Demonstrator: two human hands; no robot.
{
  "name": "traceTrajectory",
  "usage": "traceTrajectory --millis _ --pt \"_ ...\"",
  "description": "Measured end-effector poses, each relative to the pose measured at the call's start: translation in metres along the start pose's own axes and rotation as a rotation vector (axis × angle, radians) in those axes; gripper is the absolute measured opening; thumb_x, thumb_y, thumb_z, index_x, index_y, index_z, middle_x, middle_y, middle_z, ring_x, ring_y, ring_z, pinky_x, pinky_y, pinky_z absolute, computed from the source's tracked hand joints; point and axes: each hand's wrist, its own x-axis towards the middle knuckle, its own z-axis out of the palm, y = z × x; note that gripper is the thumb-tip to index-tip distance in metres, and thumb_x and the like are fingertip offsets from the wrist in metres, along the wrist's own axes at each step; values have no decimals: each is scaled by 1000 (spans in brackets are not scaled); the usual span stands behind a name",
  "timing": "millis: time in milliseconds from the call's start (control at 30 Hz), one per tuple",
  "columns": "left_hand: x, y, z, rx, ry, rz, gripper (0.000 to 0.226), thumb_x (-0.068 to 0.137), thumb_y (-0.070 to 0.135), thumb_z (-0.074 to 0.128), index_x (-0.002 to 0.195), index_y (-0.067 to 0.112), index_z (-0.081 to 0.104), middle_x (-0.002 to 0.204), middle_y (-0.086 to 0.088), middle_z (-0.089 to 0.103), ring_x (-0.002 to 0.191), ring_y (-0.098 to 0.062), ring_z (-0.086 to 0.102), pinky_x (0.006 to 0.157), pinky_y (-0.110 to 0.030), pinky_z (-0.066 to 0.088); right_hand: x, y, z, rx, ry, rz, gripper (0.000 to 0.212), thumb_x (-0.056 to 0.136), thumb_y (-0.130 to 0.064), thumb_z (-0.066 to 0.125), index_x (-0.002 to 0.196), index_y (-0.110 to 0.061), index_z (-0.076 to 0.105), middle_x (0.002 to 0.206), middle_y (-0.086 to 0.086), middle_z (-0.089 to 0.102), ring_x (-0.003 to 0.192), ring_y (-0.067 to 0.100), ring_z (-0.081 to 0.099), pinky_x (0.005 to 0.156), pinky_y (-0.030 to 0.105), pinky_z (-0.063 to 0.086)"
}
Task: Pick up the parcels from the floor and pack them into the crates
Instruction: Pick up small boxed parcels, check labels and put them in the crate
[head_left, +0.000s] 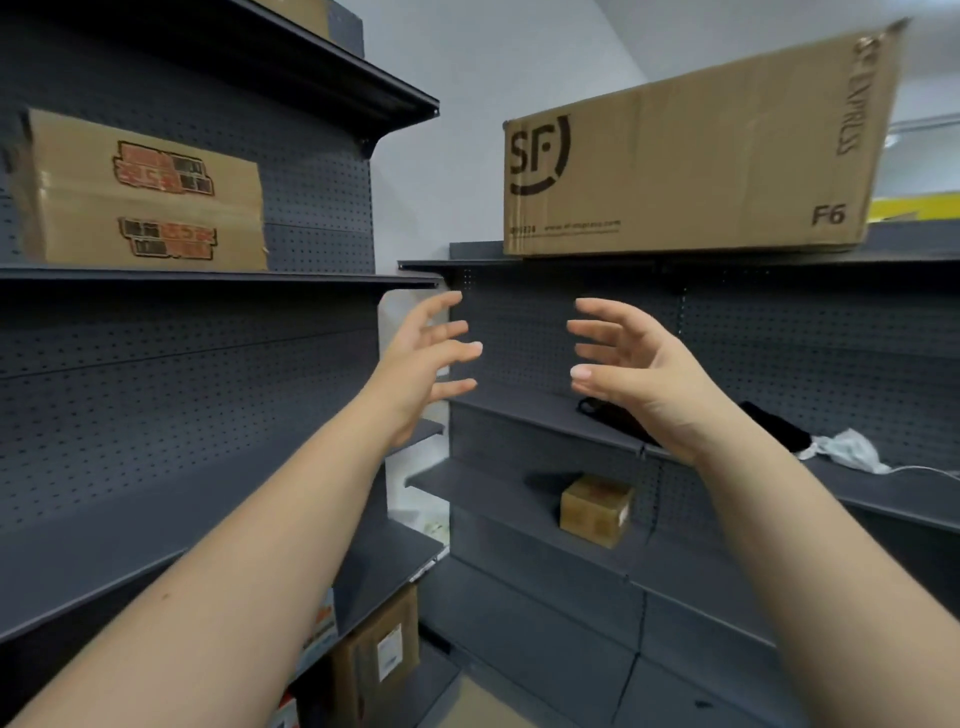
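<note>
Facing each other below the SF box (691, 156), left hand (421, 364) and right hand (649, 379) hold nothing, fingers spread.

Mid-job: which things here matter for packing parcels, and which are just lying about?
Job: left hand and right hand, both empty; likely parcels, all on the shelves: SF box, red-printed box, small box, labelled box. No crate in view.
Lying about: black pouch, white bag.

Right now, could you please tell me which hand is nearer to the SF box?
Right. The right hand is below the left end of the SF box; the left hand is below and left of that end.
</note>
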Motion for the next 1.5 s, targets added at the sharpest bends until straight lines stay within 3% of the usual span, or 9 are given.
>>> traceTrajectory --millis 167,367,533,633,800,933,1033,1167,1500 --pt "31 -51 23 -13 -35 -45 53 92 3 65 133 35 56 132 -3 57 121 -18 59 91 -42 58 3 48 -25 15 35 17 72 69 -14 80 134 -30 56 134 -2 62 120 17 63 103 46 50" --pt "59 -115 34 -18 -81 -107 51 92 3 66 131 35 58 131 -2 60 116 -13 63 101 -45 54 -7 112 -43 11 140 69 76 67 -11 79 138 -18 52 133 3 64 127 17 58 106 38 48" --pt "91 -188 35 -7 -156 -180 52 94 -3 59 131 34 57 134 -2 60 114 -10 64 103 -45 53 -7 171 -52 -8 180 169 73 68 -9 82 133 -27 55 132 -1 65 126 15 58 94 27 52" --pt "120 -226 30 -16 -180 -201 54 94 -4 59 134 31 57 132 -1 61 109 -6 66 102 -44 54 3 204 -51 -48 209 226 70 70 -13 86 130 -35 57 132 -4 65 127 13 57 101 34 48" --pt "174 -272 20 -37 -296 -193 58 83 -3 65 127 35 58 132 -1 60 123 -17 59 102 -42 54 30 252 -41 -57 328 261 75 65 -20 89 132 -28 57 134 -4 64 129 13 55 109 42 45" --pt "203 -311 14 14 -379 -158 62 76 3 68 127 36 58 133 2 60 123 -12 59 100 -36 53 38 287 -34 -46 391 294 81 57 -43 92 130 -31 58 135 -5 63 132 14 53 107 32 46" --pt "222 -338 17 30 -412 -170 61 81 -4 66 129 33 58 132 3 62 123 -12 59 103 -39 51 43 312 -32 -56 460 327 74 59 -40 91 127 -36 61 135 -3 63 130 17 55 104 28 47" --pt "246 -364 22 -88 -362 -277 60 69 4 60 123 31 63 125 1 68 111 -15 65 93 -36 56 57 336 -37 -81 506 345 65 66 -12 78 126 -29 61 130 -2 66 126 18 57 92 23 51" --pt "250 -531 36 -139 -190 -526 55 68 7 56 117 32 63 118 1 69 108 -13 67 90 -32 58 27 509 -50 34 544 450 55 69 -9 77 120 -26 63 125 0 67 123 18 58 99 34 50"
